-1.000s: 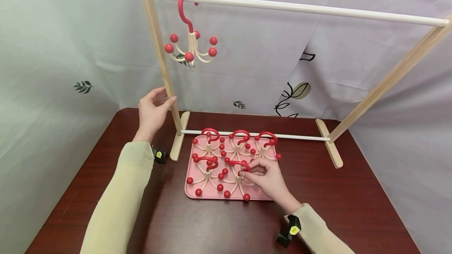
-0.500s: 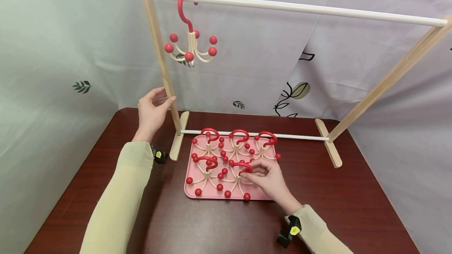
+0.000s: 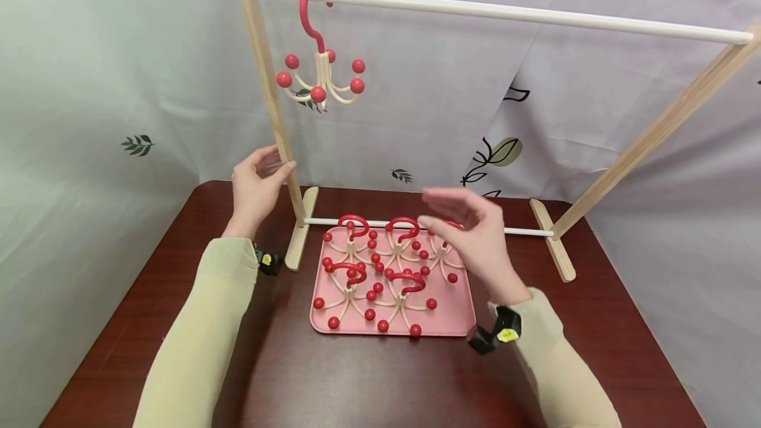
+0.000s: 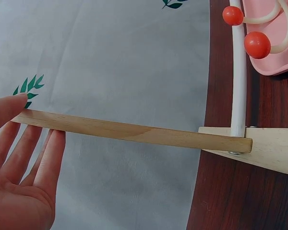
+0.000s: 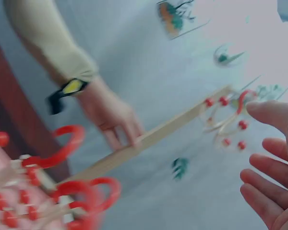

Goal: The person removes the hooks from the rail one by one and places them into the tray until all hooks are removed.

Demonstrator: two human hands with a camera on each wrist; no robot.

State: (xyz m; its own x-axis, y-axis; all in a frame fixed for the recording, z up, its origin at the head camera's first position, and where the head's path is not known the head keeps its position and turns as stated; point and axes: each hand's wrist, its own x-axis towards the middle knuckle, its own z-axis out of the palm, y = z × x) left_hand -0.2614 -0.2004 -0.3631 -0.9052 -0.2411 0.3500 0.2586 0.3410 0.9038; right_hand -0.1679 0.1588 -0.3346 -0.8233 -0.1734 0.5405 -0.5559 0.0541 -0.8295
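My left hand (image 3: 255,183) pinches the left wooden post (image 4: 134,132) of a small rack, thumb on one side and fingers on the other. My right hand (image 3: 478,236) is raised over the back right corner of the pink tray (image 3: 454,322), fingers spread and holding nothing. It partly covers the back right octopus hanger (image 3: 442,257). Several such hangers with red hooks and red ball tips sit on the tray, among them the front right one (image 3: 401,297). Another octopus hanger (image 3: 322,71) hangs by its hook near the left end of the white top bar (image 3: 475,8).
The rack's right post (image 3: 654,137) rises from a wooden foot (image 3: 555,253) at the right. A white lower bar (image 3: 523,232) runs behind the tray. Pale leaf-printed cloth (image 3: 380,117) stands behind the dark red table (image 3: 321,382).
My right hand has left the front right octopus hanger and moved up and to the right, its fingers opening. My left hand stays on the post.
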